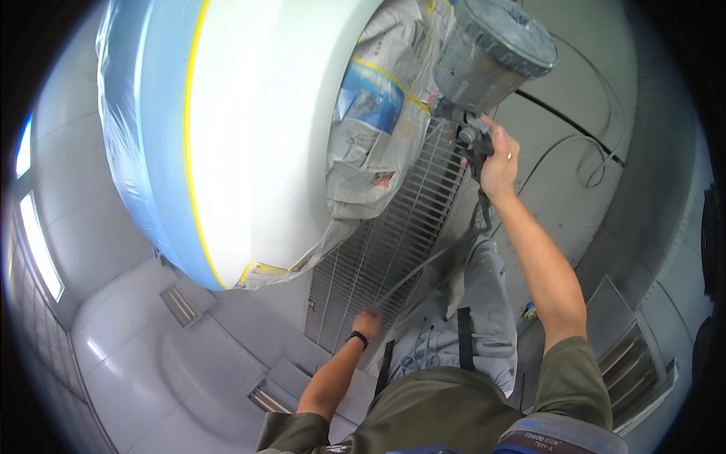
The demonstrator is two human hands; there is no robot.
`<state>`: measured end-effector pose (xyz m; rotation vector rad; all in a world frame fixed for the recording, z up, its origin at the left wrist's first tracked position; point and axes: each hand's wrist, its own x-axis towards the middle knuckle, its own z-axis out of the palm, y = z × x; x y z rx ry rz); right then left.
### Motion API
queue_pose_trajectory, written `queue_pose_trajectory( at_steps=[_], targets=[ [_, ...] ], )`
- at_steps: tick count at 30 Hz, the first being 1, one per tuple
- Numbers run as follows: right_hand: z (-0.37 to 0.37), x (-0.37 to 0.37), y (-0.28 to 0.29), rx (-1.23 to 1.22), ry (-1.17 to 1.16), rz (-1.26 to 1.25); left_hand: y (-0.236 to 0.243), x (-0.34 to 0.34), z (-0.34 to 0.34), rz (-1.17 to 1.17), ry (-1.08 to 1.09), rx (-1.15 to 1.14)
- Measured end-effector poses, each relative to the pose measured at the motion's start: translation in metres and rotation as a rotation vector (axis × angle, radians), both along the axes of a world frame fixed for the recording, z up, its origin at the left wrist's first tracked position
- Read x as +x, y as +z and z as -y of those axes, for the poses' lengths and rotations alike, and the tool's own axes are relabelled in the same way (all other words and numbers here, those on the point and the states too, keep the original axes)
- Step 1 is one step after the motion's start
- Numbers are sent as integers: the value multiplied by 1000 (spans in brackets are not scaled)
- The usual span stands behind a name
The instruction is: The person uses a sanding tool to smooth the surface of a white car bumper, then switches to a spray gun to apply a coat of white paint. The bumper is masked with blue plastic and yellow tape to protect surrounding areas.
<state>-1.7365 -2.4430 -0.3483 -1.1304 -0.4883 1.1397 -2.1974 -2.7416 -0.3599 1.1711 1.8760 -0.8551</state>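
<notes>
Spray gun (473,132) raised beside the white panel (265,129), gripped by the handle in the right hand (499,163). Probably top-heavy from the grey cup (491,49); best held at the handle. Left hand (368,321) lowered over the floor grate (393,250), curled around the thin hose (423,268), apparently. Masking paper (378,136) alongside.

The big curved panel (265,129) has a smooth white coat with a soft shine. Beside it lies thin blue plastic film (140,136), a little wrinkled, edged by yellow paper tape (190,151). Crumpled newspaper (378,144) covers the other side. The spray gun (473,136) in the right hand (499,163) looks like dark metal; its cup (491,53) is dull grey plastic, dusty with overspray. The floor grate (386,257) is bare metal wire.
</notes>
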Motion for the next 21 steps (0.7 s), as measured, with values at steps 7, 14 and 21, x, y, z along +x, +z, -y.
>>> queue_pose_trajectory(
  at_steps=[7,14,21],
  targets=[
    [100,30,56,-198,-46,157,-3,-12,-51,166,-176,-58],
    [255,12,173,-86,-158,512,-46,-46,-46,392,-330,36],
    [484,-141,282,-122,-598,585,-71,-118,-55,472,-662,-52]
  ],
)
